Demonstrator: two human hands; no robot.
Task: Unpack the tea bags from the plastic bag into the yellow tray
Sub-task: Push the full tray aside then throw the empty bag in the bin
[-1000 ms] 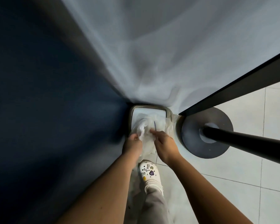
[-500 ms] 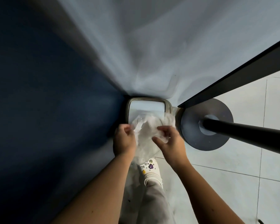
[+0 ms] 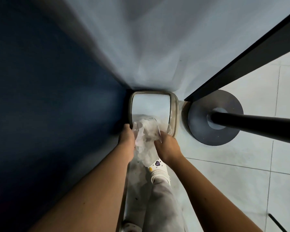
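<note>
Since before, the left hand (image 3: 126, 138) and right hand (image 3: 167, 146) were brought closer together above the bin (image 3: 174, 114). Their fingertips are hidden in the crumpled bag (image 3: 146, 139), which is gripped from both sides.

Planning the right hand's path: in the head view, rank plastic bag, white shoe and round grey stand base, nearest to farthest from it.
1. plastic bag, held by the right hand, at its left.
2. white shoe, just below.
3. round grey stand base, off right.

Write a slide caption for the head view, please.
Left hand and right hand grip a crumpled plastic bag at a beige-rimmed container beside a stand base.
</note>
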